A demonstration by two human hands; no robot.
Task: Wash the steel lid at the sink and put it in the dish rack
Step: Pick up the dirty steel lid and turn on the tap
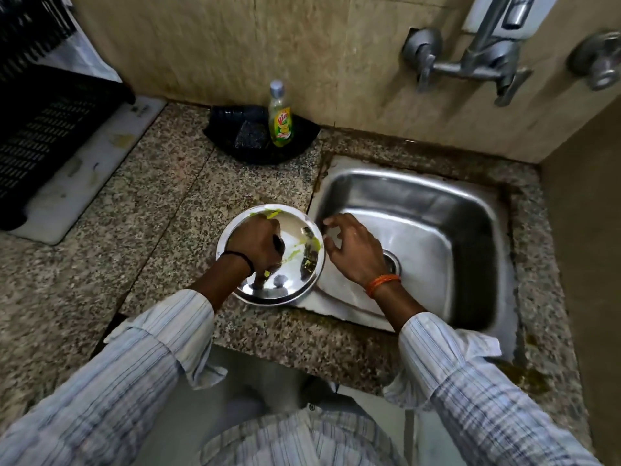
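A round steel lid (295,253) smeared with green residue lies on the granite counter, overlapping the left rim of the steel sink (339,176). My left hand (255,243) is closed around the lid's black knob at its centre. My right hand (356,247) hovers over the sink basin just right of the lid, fingers spread and holding nothing. The black slatted dish rack (43,136) stands at the far left on a white board.
A yellow-green dish soap bottle (279,116) stands in a black tray (295,146) with a dark scrubber (250,134) behind the lid. The wall tap (477,62) hangs above the sink. Tiled walls close the back and right sides.
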